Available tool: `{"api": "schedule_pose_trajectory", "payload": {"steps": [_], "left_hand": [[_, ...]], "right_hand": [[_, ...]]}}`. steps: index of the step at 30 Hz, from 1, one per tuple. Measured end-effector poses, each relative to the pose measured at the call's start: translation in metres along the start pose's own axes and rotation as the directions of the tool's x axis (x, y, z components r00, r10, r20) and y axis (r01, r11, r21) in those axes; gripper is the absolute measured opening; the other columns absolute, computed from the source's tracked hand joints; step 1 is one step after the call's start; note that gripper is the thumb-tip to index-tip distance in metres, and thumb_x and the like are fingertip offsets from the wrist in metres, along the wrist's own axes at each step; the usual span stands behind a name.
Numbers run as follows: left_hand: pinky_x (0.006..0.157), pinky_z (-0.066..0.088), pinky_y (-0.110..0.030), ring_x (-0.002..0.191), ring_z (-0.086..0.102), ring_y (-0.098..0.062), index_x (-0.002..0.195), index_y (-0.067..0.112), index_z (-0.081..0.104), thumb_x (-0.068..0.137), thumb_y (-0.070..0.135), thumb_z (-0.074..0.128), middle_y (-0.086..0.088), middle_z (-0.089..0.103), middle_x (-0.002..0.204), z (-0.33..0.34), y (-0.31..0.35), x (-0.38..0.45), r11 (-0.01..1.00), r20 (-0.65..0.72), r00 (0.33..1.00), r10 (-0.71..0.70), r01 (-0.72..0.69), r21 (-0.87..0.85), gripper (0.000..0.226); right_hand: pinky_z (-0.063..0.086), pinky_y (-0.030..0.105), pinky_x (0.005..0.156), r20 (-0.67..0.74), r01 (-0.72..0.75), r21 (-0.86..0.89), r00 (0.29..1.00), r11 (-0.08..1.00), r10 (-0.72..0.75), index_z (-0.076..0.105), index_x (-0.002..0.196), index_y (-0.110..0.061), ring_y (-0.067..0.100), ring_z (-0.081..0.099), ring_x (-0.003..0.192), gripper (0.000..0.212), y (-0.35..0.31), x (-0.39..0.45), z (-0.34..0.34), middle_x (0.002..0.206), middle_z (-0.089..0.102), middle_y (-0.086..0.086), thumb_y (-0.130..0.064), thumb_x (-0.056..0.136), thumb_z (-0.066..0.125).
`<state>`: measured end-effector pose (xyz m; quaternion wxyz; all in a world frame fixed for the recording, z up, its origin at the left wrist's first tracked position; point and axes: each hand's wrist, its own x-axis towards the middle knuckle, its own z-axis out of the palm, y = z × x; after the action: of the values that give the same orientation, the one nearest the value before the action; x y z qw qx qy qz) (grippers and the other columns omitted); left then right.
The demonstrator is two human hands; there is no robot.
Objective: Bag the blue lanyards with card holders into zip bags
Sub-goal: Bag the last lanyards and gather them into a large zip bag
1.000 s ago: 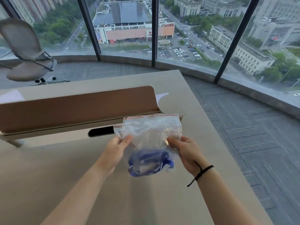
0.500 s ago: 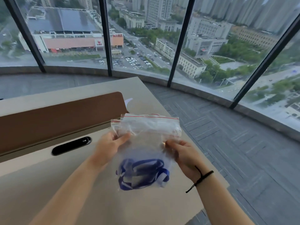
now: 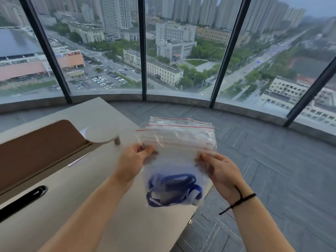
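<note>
The zip bag (image 3: 179, 157) is held up in the air over the right end of the counter (image 3: 127, 224), one side edge in each grip. The left hand (image 3: 131, 165) pinches the left edge between thumb and fingers just below the zip strip, and the right hand (image 3: 221, 172) pinches the right edge at about the same height. What look like several empty bags with red lines along their tops are bunched together behind the upper part. The blue lanyard (image 3: 174, 190) with its card holder sits loosely coiled at the bottom of the bag, well below both grips and roughly midway between them. The load looks light, and the film is thin, soft and probably slippery, so it sags under the lanyard and crumples where pinched. The ribbon is limp and the card holder seems the only stiffer part. The firmest places to take hold are likely the side seams and the thicker zip strip, where a pinch will not slide.
</note>
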<state>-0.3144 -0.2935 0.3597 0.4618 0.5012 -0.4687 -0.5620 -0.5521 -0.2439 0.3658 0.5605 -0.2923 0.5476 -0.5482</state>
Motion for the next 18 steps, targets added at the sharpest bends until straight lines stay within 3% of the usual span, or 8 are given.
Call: {"api": "schedule_pose_trajectory", "payload": {"steps": [4, 9, 18], "left_hand": [[0.062, 0.052, -0.019, 0.064, 0.067, -0.008, 0.086, 0.012, 0.071, 0.098, 0.007, 0.057, 0.000, 0.075, 0.075, 0.085, -0.003, 0.013, 1.000, 0.039, 0.999, -0.002, 0.002, 0.013, 0.019], [0.064, 0.052, -0.022, 0.065, 0.066, -0.010, 0.094, 0.007, 0.066, 0.100, 0.003, 0.051, -0.001, 0.073, 0.078, 0.206, -0.008, 0.036, 0.998, 0.108, 0.994, 0.004, -0.012, 0.068, 0.016], [0.067, 0.051, -0.024, 0.072, 0.063, -0.015, 0.097, 0.007, 0.064, 0.101, 0.003, 0.047, -0.006, 0.070, 0.084, 0.406, -0.012, 0.085, 0.992, 0.159, 0.987, -0.007, -0.013, 0.123, 0.019]], "right_hand": [[0.052, 0.031, 0.074, -0.078, 0.020, 0.052, 0.997, 0.998, -0.016, 0.072, 0.089, -0.003, 0.022, 0.067, 0.071, 0.017, -0.016, 0.011, -0.073, 0.079, 0.074, 0.012, -0.006, 0.095, 0.057], [0.052, 0.031, 0.072, -0.150, 0.039, 0.020, 0.988, 0.999, -0.035, 0.072, 0.091, -0.002, 0.023, 0.066, 0.072, 0.018, -0.045, 0.034, -0.181, 0.078, 0.074, 0.012, -0.007, 0.097, 0.055], [0.054, 0.019, 0.057, -0.229, 0.069, -0.008, 0.971, 0.998, -0.069, 0.070, 0.090, -0.002, 0.021, 0.062, 0.067, 0.020, -0.118, 0.090, -0.344, 0.077, 0.069, 0.012, -0.005, 0.098, 0.053]]}}
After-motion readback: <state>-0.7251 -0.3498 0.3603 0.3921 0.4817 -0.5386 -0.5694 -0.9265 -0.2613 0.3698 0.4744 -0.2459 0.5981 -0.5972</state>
